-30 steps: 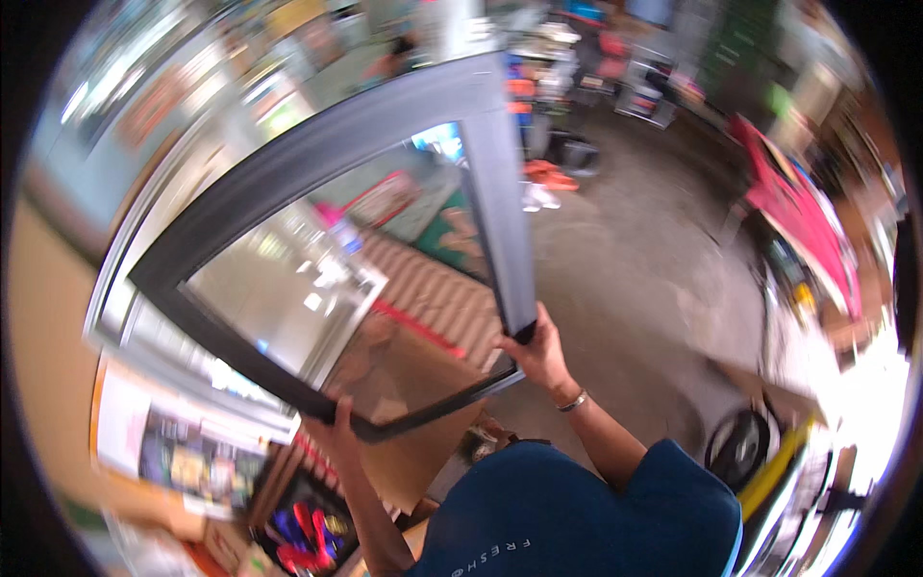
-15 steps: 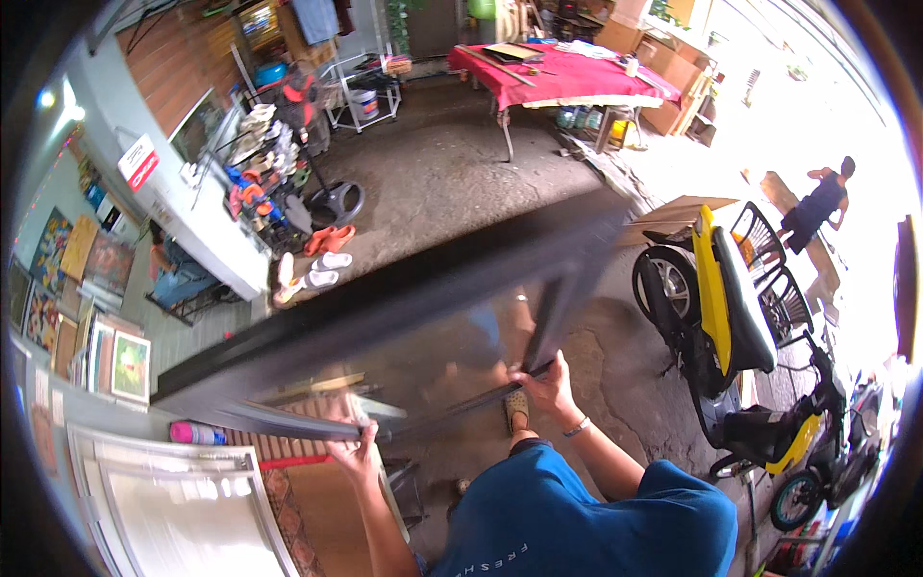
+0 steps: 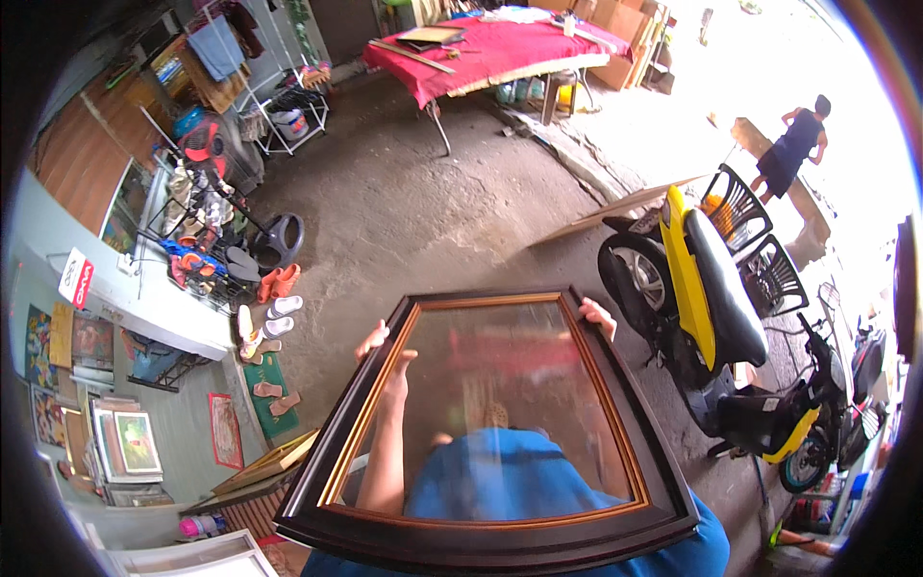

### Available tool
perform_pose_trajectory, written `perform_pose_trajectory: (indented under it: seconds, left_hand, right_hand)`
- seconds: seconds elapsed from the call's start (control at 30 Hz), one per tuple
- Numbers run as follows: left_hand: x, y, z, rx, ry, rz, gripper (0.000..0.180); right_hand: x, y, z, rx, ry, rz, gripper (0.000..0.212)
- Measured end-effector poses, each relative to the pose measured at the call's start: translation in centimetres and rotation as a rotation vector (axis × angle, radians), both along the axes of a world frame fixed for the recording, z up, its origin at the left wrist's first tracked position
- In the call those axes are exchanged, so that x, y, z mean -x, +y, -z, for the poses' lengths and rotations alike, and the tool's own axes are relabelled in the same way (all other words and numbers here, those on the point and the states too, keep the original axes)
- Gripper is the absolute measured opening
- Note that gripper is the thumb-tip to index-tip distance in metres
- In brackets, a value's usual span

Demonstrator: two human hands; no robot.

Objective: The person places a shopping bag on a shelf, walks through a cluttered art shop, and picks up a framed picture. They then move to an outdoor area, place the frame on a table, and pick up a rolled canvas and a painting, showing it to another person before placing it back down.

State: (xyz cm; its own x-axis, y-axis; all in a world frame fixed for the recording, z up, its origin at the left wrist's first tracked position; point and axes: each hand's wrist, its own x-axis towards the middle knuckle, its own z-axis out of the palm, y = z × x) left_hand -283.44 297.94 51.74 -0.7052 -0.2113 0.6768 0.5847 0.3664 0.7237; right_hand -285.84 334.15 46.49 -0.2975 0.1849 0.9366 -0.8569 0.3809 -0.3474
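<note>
A dark brown picture frame [image 3: 500, 546] with a gold inner lip is held out in front of my body. Its clear glass pane [image 3: 481, 394] carries a faint reddish reflection, and my blue shirt shows through it. My left hand [image 3: 373, 341] grips the frame's far left corner, its fingertips over the outer edge. Through the pane I see my left forearm and thumb. At the far right corner, my right hand [image 3: 598, 318] is closed round the side rail; most of its palm is hidden behind the frame.
A yellow and black motorbike [image 3: 697, 279] stands to the right beside black plastic chairs [image 3: 774, 274]. Ahead is a table with a red cloth [image 3: 519, 60]. Shoes and slippers [image 3: 274, 327] lie on the left, near a doorway. A person in dark clothes [image 3: 796, 144] stands far right.
The frame has swung from a steep tilt to lie nearly face-up and closer to my body. Both hands now hold its far corners. My view has shifted right.
</note>
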Motion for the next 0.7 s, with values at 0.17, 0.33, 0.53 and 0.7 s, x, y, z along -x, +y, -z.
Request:
perform_pose_trajectory:
  seconds: [0.17, 0.33, 0.53, 0.7]
  left_hand:
    - [8.4, 3.7, 0.4, 0.061, 0.051, 0.044, 0.058]
    - [18.1, 5.9, 1.9, 0.031, 0.066, 0.122, 0.061]
    - [31.1, 7.9, 2.7, -0.044, -0.002, 0.150, 0.060]
    - [44.8, 9.0, 2.8, -0.059, 0.041, 0.181, 0.055]
  right_hand:
    - [5.7, 2.8, 0.4, 0.078, -0.025, 0.074, 0.064]
    - [12.9, 6.2, 1.8, 0.007, 0.010, 0.068, 0.063]
    - [24.3, 7.4, 3.3, 0.016, -0.051, 0.211, 0.068]
    - [35.3, 8.4, 2.1, 0.023, -0.183, 0.198, 0.056]
